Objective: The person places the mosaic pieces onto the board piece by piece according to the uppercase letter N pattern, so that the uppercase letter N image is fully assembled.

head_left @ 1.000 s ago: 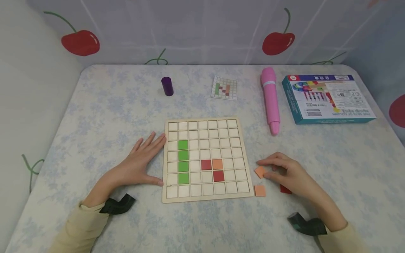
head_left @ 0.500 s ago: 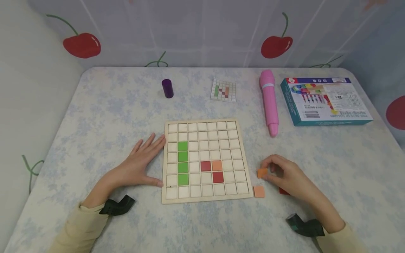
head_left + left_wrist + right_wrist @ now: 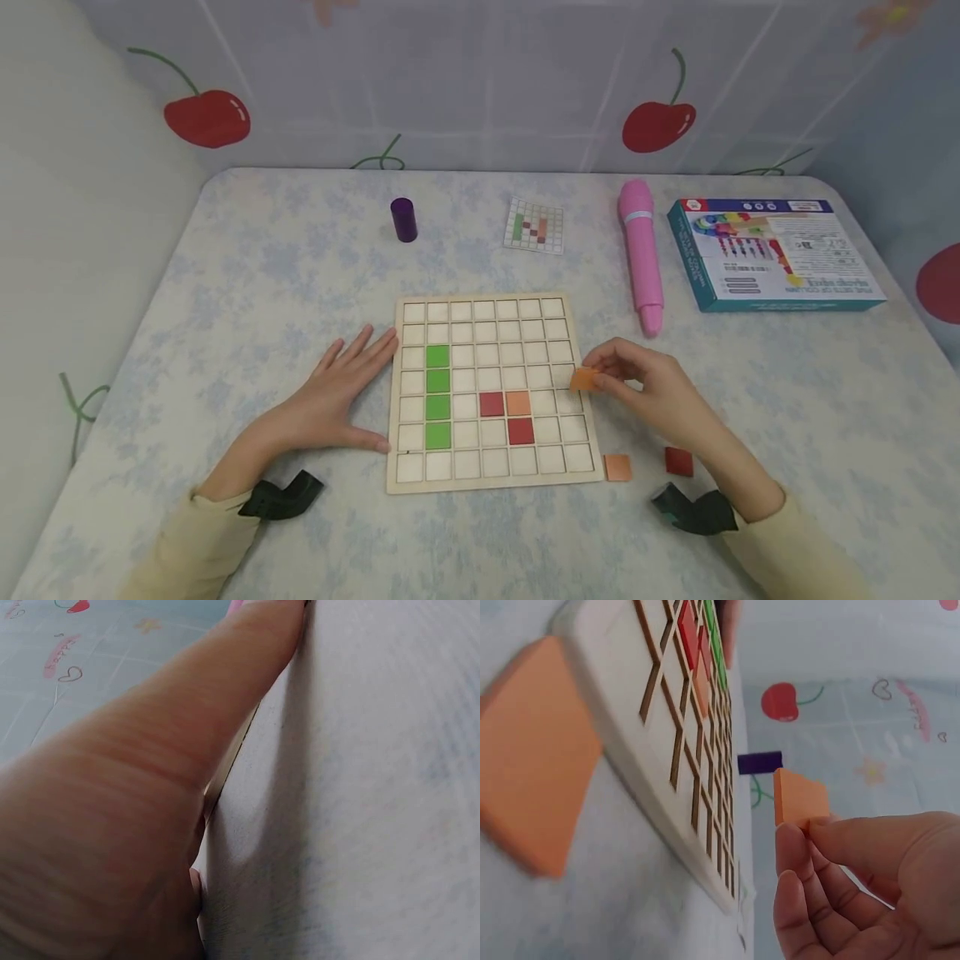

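Between thumb and fingertips my right hand point(image 3: 648, 387) pinches an orange square tile point(image 3: 802, 799), held up over the right edge of the wooden grid board point(image 3: 480, 332). Spread flat on the table, my left hand point(image 3: 330, 400) touches the board's left edge with thumb and fingertips. Set in the board's cells are a column of several green tiles point(image 3: 437, 381), two red tiles point(image 3: 491, 404) placed diagonally and one orange tile point(image 3: 517, 403). A loose orange tile point(image 3: 618, 467) lies at the board's lower right corner. Farther right lies a loose red tile point(image 3: 678, 461).
Behind the board a small pattern card point(image 3: 534, 225) shows a coloured grid. A purple cylinder point(image 3: 404, 220) stands to its left. Right of the card lie a pink microphone-shaped pen point(image 3: 642, 258) and a flat printed box point(image 3: 776, 254). A cherry-print curtain point(image 3: 465, 83) hangs behind the table.
My right hand has picked the orange tile off the table and carried it left and away from me to the board's edge. The red tile it partly covered now shows. My left hand stays put.
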Demonstrator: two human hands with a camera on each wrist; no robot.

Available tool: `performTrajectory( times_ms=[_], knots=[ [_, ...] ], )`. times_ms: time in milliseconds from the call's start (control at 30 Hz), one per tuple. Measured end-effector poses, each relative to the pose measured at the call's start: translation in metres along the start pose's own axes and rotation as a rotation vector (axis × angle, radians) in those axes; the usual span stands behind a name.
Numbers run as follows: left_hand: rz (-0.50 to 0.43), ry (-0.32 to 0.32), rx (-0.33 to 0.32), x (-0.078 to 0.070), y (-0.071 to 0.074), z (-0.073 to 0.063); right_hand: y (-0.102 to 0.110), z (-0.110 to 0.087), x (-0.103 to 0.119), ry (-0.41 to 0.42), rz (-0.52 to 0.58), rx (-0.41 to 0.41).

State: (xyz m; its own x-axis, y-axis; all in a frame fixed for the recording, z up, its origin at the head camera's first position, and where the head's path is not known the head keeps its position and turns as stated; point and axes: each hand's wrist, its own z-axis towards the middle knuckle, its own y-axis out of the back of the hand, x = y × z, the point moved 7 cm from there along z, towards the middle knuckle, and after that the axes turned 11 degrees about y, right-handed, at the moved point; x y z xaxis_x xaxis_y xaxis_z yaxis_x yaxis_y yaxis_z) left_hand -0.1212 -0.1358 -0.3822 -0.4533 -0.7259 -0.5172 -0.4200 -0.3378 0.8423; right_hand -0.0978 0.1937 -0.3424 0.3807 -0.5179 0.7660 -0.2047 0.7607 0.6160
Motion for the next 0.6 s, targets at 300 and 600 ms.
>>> performTrajectory(
  times_ms=[300, 600],
  knots=[
    [0.0, -0.007, -0.001, 0.002, -0.003, 0.002, -0.04, 0.038, 0.001, -0.045, 0.157, -0.022],
    [0.007, -0.012, -0.006, 0.003, -0.002, 0.002, -0.058, 0.039, 0.003, -0.017, 0.067, -0.026]
  ],
)
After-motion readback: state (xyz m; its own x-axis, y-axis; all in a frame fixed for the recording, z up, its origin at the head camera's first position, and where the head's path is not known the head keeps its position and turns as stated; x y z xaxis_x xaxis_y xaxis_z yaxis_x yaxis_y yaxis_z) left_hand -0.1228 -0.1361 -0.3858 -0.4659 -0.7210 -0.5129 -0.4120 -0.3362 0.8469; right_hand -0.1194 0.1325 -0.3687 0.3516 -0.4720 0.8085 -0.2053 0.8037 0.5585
